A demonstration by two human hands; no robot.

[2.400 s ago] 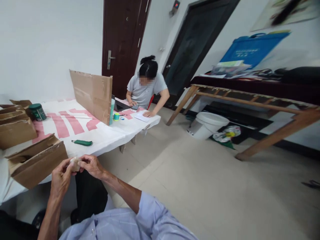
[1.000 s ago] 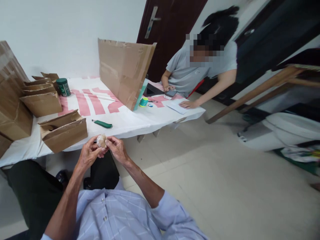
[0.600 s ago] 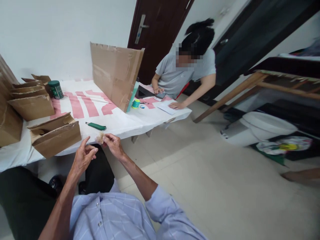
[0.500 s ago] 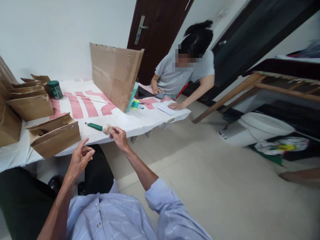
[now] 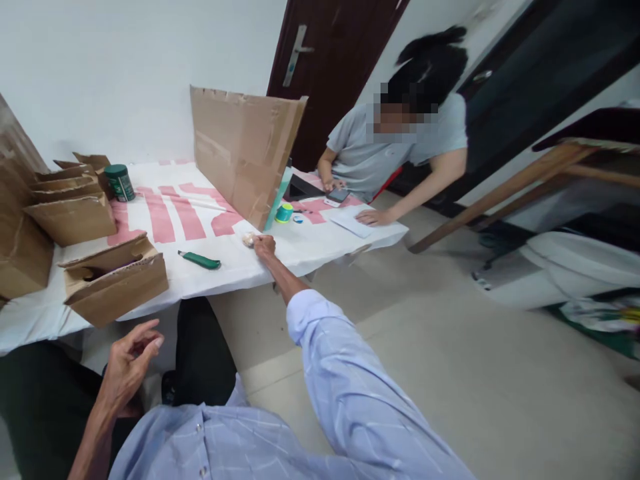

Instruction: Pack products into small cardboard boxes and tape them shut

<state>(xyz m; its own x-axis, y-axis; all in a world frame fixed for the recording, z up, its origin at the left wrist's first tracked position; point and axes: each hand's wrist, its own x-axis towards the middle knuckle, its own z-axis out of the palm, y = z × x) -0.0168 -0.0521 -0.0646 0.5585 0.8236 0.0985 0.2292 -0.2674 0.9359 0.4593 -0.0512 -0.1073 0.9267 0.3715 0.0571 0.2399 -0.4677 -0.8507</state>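
My right hand (image 5: 265,247) reaches over the table, its fingers closed on a small crumpled, pale brown, partly see-through wad (image 5: 249,239), whose kind I cannot make out. The wad is at the tabletop, before the foot of a tall cardboard sheet (image 5: 245,143). To the left of that hand lies a green utility knife (image 5: 200,259) on the cloth. My left hand (image 5: 127,360) hovers above my lap with nothing in it, fingers curved and apart. It is nearest to a cardboard box (image 5: 120,287) at the table's front edge.
More cardboard boxes (image 5: 75,217) and a green canister (image 5: 120,183) stand at the left. A teal and yellow tape roll (image 5: 285,213) sits beside the upright cardboard. Across the table, a person (image 5: 395,147) touches a phone (image 5: 337,195) and rests a hand on white paper (image 5: 353,221).
My right hand has moved forward and right with the wad, away from the knife and down to the tabletop. My left hand has drawn back toward my lap. The view has shifted slightly.
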